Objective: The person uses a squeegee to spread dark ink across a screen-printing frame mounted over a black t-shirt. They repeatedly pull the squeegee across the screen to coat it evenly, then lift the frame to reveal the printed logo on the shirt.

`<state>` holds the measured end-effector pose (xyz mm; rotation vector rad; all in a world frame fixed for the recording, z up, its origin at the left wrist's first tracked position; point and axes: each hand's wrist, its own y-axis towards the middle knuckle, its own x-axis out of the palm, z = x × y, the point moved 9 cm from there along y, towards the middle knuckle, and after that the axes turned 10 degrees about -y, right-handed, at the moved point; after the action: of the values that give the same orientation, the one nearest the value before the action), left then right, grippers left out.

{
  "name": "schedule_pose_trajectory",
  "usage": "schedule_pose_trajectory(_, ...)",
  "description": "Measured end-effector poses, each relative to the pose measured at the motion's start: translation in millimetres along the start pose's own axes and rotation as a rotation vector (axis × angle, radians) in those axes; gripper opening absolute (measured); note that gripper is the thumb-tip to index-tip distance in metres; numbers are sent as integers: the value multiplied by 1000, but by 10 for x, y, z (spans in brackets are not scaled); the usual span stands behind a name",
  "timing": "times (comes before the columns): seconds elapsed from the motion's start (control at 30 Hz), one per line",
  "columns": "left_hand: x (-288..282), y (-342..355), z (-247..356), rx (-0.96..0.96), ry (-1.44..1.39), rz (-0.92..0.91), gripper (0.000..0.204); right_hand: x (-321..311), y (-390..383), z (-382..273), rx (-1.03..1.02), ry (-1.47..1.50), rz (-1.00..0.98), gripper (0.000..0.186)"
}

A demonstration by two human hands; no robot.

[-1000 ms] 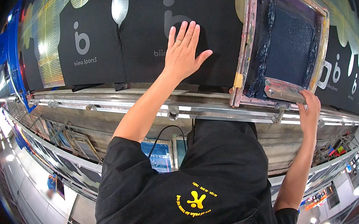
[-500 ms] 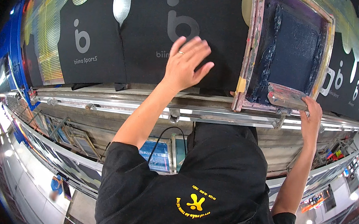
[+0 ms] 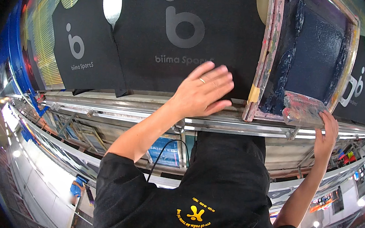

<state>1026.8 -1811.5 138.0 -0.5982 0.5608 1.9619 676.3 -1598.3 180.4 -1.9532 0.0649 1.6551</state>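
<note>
My left hand (image 3: pixel 202 91) is open, palm down and fingers extended, over the near edge of a black garment panel (image 3: pixel 234 35); I cannot tell whether it touches the cloth. A grey rounded emblem with small lettering is printed on that panel. To the right is a screen-printing frame (image 3: pixel 264 64) whose mesh is smeared with dark ink (image 3: pixel 317 56). At its near end leans a paint-stained squeegee (image 3: pixel 302 110). The fingers of my right hand (image 3: pixel 329 130) grip the squeegee's right end.
Another printed black panel (image 3: pixel 82 38) lies to the left, and several more curve away at the far right. A metal rail (image 3: pixel 143 115) runs along the table's near edge. Below it stand stored screens (image 3: pixel 165 152). A person in blue (image 3: pixel 77 187) shows at lower left.
My left hand has come nearer and to the right, uncovering the emblem. The printing frame and squeegee sit farther right in the picture, with my right hand still on the squeegee.
</note>
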Motion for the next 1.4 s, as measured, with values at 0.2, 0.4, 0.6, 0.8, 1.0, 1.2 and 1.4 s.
schedule_pose_trajectory(0.2, -138, -32, -574, -435, 389, 93, 89, 15, -8, 17, 25, 13, 8, 55)
schedule_pose_trajectory(0.4, -185, 129, -759, -475, 464, 106, 95, -7, 19, -12, 24, 22, 2, 55)
schedule_pose_trajectory(0.6, -238, 227, -664, -453, 460, 156, 82, -7, 15, -22, 16, 29, 2, 56)
schedule_pose_trajectory(0.8, -258, 130, -399, -204, 274, 208, 35, 23, -5, 8, 16, 9, -7, 54)
schedule_pose_trajectory(1.0, -303, 264, -479, -349, 275, 299, 49, 21, -16, 7, 17, -8, 3, 55)
schedule_pose_trajectory(1.2, 100, 10, -47, 18, -49, -66, 46, 57, -32, 33, 39, 1, -16, 54)
schedule_pose_trajectory(1.4, -31, 344, -300, -237, 237, -59, 65, 38, -21, 23, 16, 18, 12, 54)
